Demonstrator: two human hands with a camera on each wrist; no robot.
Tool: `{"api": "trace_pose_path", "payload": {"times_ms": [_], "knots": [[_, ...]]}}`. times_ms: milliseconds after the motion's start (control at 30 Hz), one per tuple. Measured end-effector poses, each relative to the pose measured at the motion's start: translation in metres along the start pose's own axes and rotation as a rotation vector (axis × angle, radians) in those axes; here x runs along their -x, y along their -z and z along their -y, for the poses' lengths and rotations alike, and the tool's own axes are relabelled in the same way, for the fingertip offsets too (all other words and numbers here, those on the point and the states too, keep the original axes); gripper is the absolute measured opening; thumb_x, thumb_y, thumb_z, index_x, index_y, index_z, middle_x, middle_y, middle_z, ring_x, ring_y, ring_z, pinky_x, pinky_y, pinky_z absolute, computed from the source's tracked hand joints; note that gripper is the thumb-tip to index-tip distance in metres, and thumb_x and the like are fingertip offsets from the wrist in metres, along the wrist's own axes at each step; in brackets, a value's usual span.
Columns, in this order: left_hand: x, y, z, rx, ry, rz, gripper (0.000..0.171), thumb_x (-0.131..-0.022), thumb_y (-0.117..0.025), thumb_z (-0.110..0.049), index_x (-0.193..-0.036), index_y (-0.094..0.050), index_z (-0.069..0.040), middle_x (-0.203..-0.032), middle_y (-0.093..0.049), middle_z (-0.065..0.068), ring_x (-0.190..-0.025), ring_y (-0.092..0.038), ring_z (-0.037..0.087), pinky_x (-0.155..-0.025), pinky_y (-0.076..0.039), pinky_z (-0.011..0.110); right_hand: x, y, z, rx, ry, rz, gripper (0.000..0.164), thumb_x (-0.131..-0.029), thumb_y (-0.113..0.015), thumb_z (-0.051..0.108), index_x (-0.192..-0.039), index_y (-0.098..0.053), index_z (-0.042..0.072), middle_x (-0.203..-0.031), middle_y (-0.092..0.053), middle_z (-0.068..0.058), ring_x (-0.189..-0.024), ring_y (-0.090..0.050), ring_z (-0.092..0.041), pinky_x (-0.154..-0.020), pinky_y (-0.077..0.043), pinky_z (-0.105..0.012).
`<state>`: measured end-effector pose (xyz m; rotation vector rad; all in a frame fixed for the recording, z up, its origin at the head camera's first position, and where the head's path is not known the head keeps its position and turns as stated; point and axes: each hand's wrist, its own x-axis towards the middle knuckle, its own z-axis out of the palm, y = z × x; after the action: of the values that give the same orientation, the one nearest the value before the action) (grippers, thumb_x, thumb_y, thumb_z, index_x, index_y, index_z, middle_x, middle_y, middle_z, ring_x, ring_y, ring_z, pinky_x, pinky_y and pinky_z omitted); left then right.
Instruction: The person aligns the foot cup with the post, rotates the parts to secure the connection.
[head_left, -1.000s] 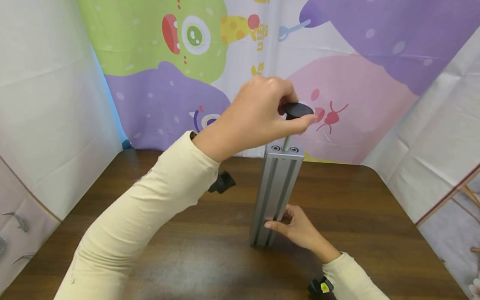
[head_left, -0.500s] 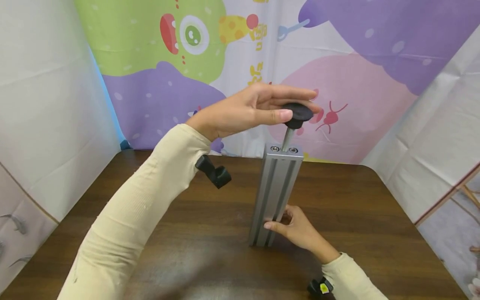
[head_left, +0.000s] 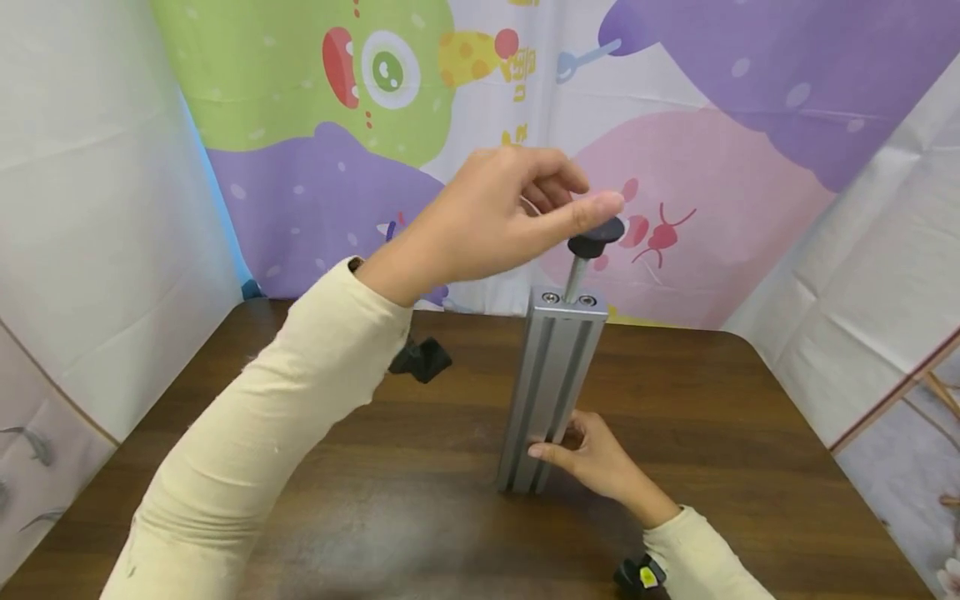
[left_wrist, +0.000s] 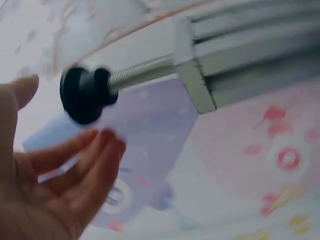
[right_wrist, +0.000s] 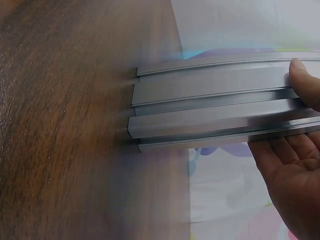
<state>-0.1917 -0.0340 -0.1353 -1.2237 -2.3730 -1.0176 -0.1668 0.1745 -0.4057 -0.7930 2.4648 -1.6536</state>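
Observation:
An aluminium profile (head_left: 551,392) with long grooves stands upright on the table, tilted slightly in the head view. From its top end, between two round holes, rises a threaded rod (head_left: 575,279) that carries a black levelling foot (head_left: 594,240). My left hand (head_left: 487,221) hovers around the foot with fingers loosely bent; in the left wrist view its thumb and fingers stand apart from the foot (left_wrist: 82,95). Low on the profile, my right hand (head_left: 603,467) grips it, thumb on the front face; the right wrist view shows the fingers underneath the profile (right_wrist: 210,90).
The brown wooden table (head_left: 360,500) has the profile's lower end on it. Behind hangs a cartoon-printed curtain (head_left: 675,167), and pale sheets close off both sides. Black straps with mounts sit on the sleeves, such as the right wrist mount (head_left: 640,575).
My left hand passes from around the foot to straightened fingers beside it, then back to bent fingers with the thumb over the foot's edge. The right hand and profile stay put.

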Motion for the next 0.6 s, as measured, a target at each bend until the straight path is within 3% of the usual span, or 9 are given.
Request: {"api": "trace_pose_path", "payload": {"times_ms": [133,200,300,367,467,600], "knots": [[0.008,-0.016,-0.015,-0.372,-0.116,-0.223,0.050,-0.082,-0.067,-0.057,-0.078,-0.061,-0.008,-0.071,-0.054,-0.001,-0.062,-0.047,0.011,-0.060,-0.040,0.023,0.000,0.001,-0.002,0.000,0.028,0.000,0.020,-0.085,-0.072,0.009,-0.100,-0.066,-0.003,-0.097,-0.072,-0.016,-0.085,-0.068,-0.009,-0.069,-0.055,-0.026],[0.009,-0.024,-0.020,-0.503,-0.142,-0.285,0.057,-0.081,-0.065,-0.062,-0.072,-0.055,-0.007,-0.068,-0.047,0.001,-0.058,-0.040,0.014,-0.054,-0.037,0.025,0.000,0.003,-0.002,-0.003,0.039,-0.001,0.019,-0.085,-0.072,0.008,-0.100,-0.066,-0.001,-0.097,-0.072,-0.014,-0.085,-0.068,-0.010,-0.070,-0.055,-0.027],[0.009,-0.032,-0.023,-0.621,-0.133,-0.332,0.062,-0.080,-0.062,-0.067,-0.069,-0.050,-0.007,-0.067,-0.042,0.003,-0.056,-0.036,0.016,-0.049,-0.038,0.026,0.000,0.003,-0.003,-0.024,0.046,0.008,0.019,-0.085,-0.071,0.007,-0.102,-0.065,-0.001,-0.098,-0.071,-0.014,-0.087,-0.068,-0.011,-0.072,-0.055,-0.028],[0.008,-0.036,-0.024,-0.659,-0.129,-0.348,0.062,-0.080,-0.061,-0.066,-0.068,-0.051,-0.007,-0.068,-0.043,0.004,-0.057,-0.037,0.017,-0.049,-0.041,0.027,0.000,0.003,-0.003,-0.038,0.042,0.019,0.021,-0.086,-0.070,0.007,-0.104,-0.064,-0.001,-0.100,-0.071,-0.014,-0.090,-0.068,-0.012,-0.073,-0.055,-0.029],[0.006,-0.037,-0.023,-0.642,-0.110,-0.353,0.057,-0.082,-0.064,-0.061,-0.069,-0.053,-0.006,-0.069,-0.046,0.005,-0.059,-0.041,0.018,-0.051,-0.043,0.028,0.000,0.002,-0.003,-0.044,0.026,0.025,0.022,-0.086,-0.070,0.009,-0.105,-0.064,-0.001,-0.101,-0.071,-0.014,-0.090,-0.068,-0.013,-0.074,-0.055,-0.029],[0.004,-0.033,-0.018,-0.490,-0.111,-0.298,0.044,-0.084,-0.069,-0.046,-0.074,-0.059,-0.005,-0.075,-0.053,0.005,-0.065,-0.049,0.018,-0.059,-0.044,0.027,0.000,0.002,-0.003,-0.033,0.005,0.020,0.022,-0.086,-0.071,0.010,-0.104,-0.065,-0.001,-0.101,-0.071,-0.015,-0.090,-0.068,-0.012,-0.074,-0.055,-0.028]]}}
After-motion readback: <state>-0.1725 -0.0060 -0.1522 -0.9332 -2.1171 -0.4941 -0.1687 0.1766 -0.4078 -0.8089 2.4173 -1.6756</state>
